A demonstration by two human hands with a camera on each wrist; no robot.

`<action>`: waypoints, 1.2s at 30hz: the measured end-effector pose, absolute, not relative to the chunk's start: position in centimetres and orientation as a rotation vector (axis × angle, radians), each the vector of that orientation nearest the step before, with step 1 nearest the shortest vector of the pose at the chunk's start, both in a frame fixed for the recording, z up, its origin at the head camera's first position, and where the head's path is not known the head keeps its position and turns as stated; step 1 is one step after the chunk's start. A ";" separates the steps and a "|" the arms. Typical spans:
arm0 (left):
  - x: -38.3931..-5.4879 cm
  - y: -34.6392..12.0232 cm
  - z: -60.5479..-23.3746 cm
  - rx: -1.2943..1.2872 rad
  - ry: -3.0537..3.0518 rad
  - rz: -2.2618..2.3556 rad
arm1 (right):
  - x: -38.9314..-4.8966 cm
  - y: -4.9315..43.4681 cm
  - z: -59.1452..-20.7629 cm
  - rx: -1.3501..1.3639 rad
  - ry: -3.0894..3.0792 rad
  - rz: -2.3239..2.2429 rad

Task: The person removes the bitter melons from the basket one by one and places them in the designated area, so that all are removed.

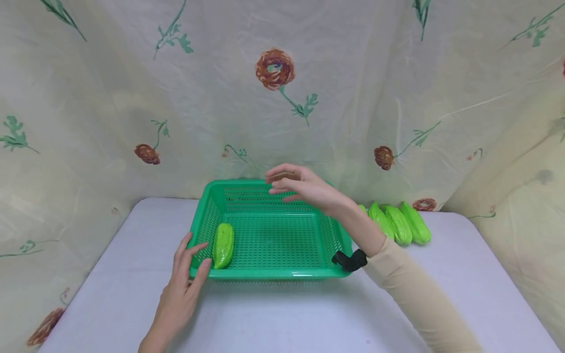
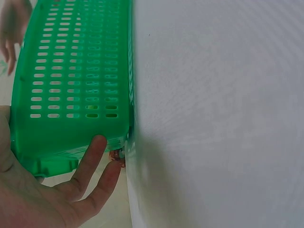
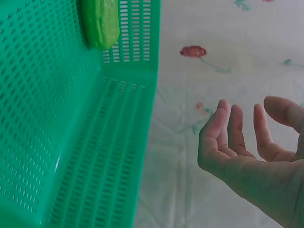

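Note:
A green plastic basket [image 1: 273,273] with slotted walls stands on the white table. Inside it, against the left wall, lies one light-green ridged gourd [image 1: 223,246], like a bitter melon. My left hand [image 1: 180,289] touches the basket's near left corner, thumb and index finger reaching over the rim. In the left wrist view, two nearly straight fingers [image 2: 90,164] lie by the basket's outer wall. My right hand [image 1: 304,186] hovers over the basket's far right part, fingers loosely bent and holding nothing; the right wrist view shows its palm side [image 3: 256,161] apart from the basket.
Several similar green gourds [image 1: 415,223] lie in a row on the table right of the basket, partly behind my right forearm. A flowered curtain [image 1: 212,98] hangs behind the table [image 1: 282,318]. A black band [image 1: 350,261] is on my right wrist.

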State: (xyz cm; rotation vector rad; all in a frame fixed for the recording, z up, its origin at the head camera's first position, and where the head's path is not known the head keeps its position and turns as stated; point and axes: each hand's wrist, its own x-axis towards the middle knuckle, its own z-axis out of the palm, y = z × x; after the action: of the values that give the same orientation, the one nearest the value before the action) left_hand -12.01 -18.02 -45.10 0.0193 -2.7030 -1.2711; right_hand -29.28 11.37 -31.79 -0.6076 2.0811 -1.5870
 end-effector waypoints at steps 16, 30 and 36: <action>-12.1 -18.1 -45.4 0.018 -2.699 -1.281 | -31.6 5.7 -35.2 -0.583 1.970 -1.515; -12.1 -18.1 -45.2 0.020 -2.700 -1.281 | -32.7 2.0 -38.5 -0.604 1.966 -1.256; -12.2 -18.3 -45.1 0.027 -2.704 -1.276 | -32.1 1.1 -39.6 -0.565 1.989 -1.145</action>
State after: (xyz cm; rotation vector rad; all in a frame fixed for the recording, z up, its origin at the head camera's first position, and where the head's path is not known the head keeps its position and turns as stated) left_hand -12.15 -18.28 -45.14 0.0267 -2.7041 -1.2759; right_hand -32.07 1.06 -39.60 -0.5653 1.9891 -1.1454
